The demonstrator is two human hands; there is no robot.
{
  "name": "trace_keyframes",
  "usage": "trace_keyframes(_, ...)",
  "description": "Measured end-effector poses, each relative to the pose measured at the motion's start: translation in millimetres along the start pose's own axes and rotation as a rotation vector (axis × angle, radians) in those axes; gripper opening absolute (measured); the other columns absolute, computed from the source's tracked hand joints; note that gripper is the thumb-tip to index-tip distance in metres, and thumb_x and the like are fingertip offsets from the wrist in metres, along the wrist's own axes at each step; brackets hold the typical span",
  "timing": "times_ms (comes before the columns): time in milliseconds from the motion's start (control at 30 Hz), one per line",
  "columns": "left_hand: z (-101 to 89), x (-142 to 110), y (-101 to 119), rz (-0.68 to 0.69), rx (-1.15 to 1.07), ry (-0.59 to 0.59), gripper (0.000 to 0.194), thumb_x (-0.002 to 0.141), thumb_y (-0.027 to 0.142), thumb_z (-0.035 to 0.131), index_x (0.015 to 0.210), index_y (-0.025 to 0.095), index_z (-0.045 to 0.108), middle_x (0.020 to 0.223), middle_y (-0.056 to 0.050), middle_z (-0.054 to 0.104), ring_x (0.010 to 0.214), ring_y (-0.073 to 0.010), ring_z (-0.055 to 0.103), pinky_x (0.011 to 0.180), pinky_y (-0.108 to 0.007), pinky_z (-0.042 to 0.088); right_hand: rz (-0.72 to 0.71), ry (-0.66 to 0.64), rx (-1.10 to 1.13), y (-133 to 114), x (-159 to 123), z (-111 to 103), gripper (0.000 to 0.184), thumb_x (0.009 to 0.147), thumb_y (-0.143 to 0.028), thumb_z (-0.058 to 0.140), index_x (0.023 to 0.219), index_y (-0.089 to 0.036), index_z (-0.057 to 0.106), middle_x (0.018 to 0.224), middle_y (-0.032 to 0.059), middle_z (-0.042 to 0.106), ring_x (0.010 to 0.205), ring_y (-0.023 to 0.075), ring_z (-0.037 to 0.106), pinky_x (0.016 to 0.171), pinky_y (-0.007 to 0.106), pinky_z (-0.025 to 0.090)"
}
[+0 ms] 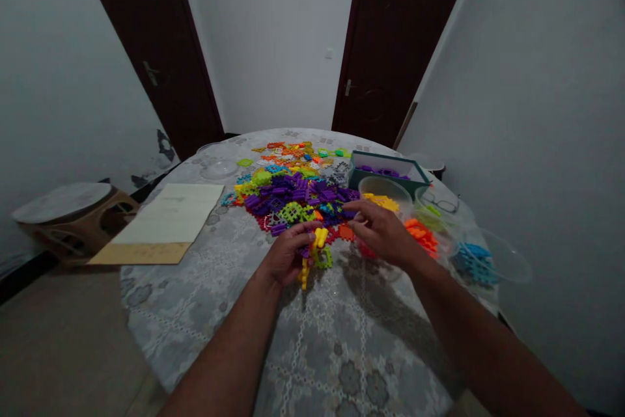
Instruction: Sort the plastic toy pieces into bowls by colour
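My left hand (289, 253) is closed round a few plastic building pieces. A yellow piece (319, 237) sticks up past its fingertips, another yellow piece (304, 274) hangs below, and a bit of purple shows between them. Just beyond, a mixed heap of interlocking building pieces (303, 190), mostly purple with some green, blue and red, covers the middle of the table. Over the heap's near right edge, my right hand (378, 228) has its fingers bent and apart, with nothing visible between them. Below the left hand's pieces lies a green square piece (323, 257).
On the right stand a box (390, 166) with purple pieces, a clear tub (385, 186) of yellow ones, orange pieces (420, 237) and blue pieces (476, 262) in clear containers. Glasses (442, 202) lie behind. Paper (168, 215) overhangs the table's left edge.
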State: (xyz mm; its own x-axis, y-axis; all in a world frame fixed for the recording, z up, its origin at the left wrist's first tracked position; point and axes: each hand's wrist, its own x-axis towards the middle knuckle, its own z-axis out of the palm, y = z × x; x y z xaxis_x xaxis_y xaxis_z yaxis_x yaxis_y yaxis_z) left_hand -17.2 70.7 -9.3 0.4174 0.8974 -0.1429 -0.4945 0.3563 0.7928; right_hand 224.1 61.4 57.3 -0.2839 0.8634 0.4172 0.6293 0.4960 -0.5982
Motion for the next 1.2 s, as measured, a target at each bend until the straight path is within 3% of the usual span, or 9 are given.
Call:
trace_keyframes(133,-0.2,-0.8,-0.2,-0.003,-0.021,-0.02,0.045,0.08,0.021,0.08,0.123,0.012,0.071,0.088,-0.009,0.072,0.058,-0.0121,0.062,0.042,-0.018,0.047,-0.252,-0.124,-0.025,-23.6,-15.2,30.9,0.038,0.099,-0.012,0.061,0.133,-0.027,0.068,0.142,0.0112,0.064,0.129,0.0244,0.064,0.107,0.045,0.056)
trace_keyframes(333,0.0,-1.1,1.4,-0.028,-0.025,-0.034,0.04,0.08,0.021,0.08,0.118,0.012,0.072,0.085,-0.007,0.07,0.058,-0.0129,0.063,0.039,-0.018,0.046,-0.252,-0.102,-0.089,-19.5,-17.7,49.7,0.023,0.106,-0.016,0.055,0.124,-0.024,0.067,0.134,0.0108,0.066,0.12,0.0221,0.067,0.1,0.04,0.057)
trace_keyframes(433,1.1,-1.3,2.3,-0.043,-0.039,-0.017,0.036,0.081,0.02,0.08,0.115,0.013,0.072,0.091,-0.009,0.072,0.064,-0.0148,0.067,0.04,-0.019,0.048,-0.233,-0.034,-0.062,-18.5,-18.0,40.9,0.018,0.106,-0.019,0.056,0.12,-0.021,0.067,0.116,0.0094,0.072,0.107,0.0214,0.069,0.093,0.036,0.057)
trace_keyframes(567,2.3,-1.0,3.5,-0.041,-0.121,0.034,0.028,0.08,0.018,0.078,0.107,0.013,0.073,0.097,-0.009,0.072,0.068,-0.0144,0.068,0.041,-0.02,0.049,-0.056,0.117,-0.133,-7.3,-10.6,12.6,0.015,0.103,-0.026,0.059,0.111,-0.02,0.07,0.097,0.0064,0.075,0.083,0.02,0.069,0.079,0.033,0.054)
trace_keyframes(733,2.7,0.1,5.2,-0.063,-0.247,0.09,0.023,0.08,0.018,0.078,0.102,0.014,0.072,0.091,-0.006,0.071,0.064,-0.0128,0.066,0.04,-0.019,0.045,0.076,0.439,-0.349,37.9,19.6,-26.0,0.021,0.098,-0.032,0.06,0.106,-0.017,0.072,0.101,0.0115,0.075,0.083,0.0236,0.068,0.083,0.039,0.054)
trace_keyframes(833,3.8,0.7,5.8,-0.067,-0.27,0.127,0.021,0.08,0.019,0.079,0.099,0.015,0.071,0.087,-0.005,0.07,0.064,-0.0133,0.067,0.042,-0.02,0.046,0.082,0.597,-0.456,49.1,29.9,-32.8,0.025,0.095,-0.03,0.061,0.112,-0.015,0.071,0.11,0.0162,0.073,0.087,0.0259,0.066,0.092,0.045,0.054)
trace_keyframes(967,5.7,2.1,5.8,-0.048,-0.303,0.185,0.02,0.08,0.019,0.079,0.096,0.016,0.068,0.082,-0.002,0.067,0.061,-0.0124,0.065,0.044,-0.02,0.047,-0.029,0.425,-0.351,14.4,9.7,-7.9,0.025,0.099,-0.03,0.06,0.119,-0.018,0.07,0.111,0.0129,0.073,0.085,0.0237,0.067,0.088,0.042,0.057)
trace_keyframes(1100,7.0,5.1,3.1,0.024,-0.322,0.241,0.018,0.083,0.019,0.078,0.097,0.017,0.066,0.078,-0.001,0.066,0.057,-0.012,0.063,0.047,-0.022,0.049,-0.183,0.091,-0.184,-37.9,-33.1,45.6,0.031,0.103,-0.034,0.061,0.131,-0.022,0.064,0.117,0.0123,0.073,0.1,0.0258,0.07,0.092,0.043,0.059)
trace_keyframes(1200,7.4,7.4,0.7,0.087,-0.328,0.265,0.018,0.082,0.017,0.078,0.096,0.017,0.066,0.076,0.0,0.067,0.058,-0.0126,0.065,0.052,-0.022,0.051,-0.203,-0.004,-0.146,-55.0,-52.6,81.1,0.044,0.101,-0.032,0.065,0.143,-0.022,0.057,0.129,0.0156,0.071,0.115,0.0303,0.069,0.098,0.048,0.059)
